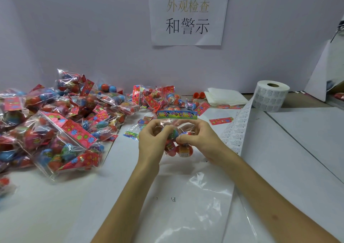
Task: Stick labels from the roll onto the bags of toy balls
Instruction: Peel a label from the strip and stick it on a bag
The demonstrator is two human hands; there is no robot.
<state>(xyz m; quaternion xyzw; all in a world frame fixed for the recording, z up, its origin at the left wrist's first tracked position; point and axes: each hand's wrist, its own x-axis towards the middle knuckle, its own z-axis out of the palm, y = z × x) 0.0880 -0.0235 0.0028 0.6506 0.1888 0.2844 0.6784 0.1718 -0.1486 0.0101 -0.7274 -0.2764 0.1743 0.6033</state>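
Views: one, worn on the person's head.
Vantage: above the near edge of the table, tilted forward and down.
Facing: the back wall, with its paper sign at top middle.
Nearness: close; both forearms rise from the bottom edge, and the left hand and right hand hold a bag at centre.
Left reach: the pile of bags.
Right reach: the label roll.
Lens: wide-angle, with the table's seams running slanted at the right.

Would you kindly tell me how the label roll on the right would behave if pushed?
The label roll stands on its flat end, core hole up, so it would probably slide rather than roll. Its loose strip looks thin and floppy, likely to drag or buckle.
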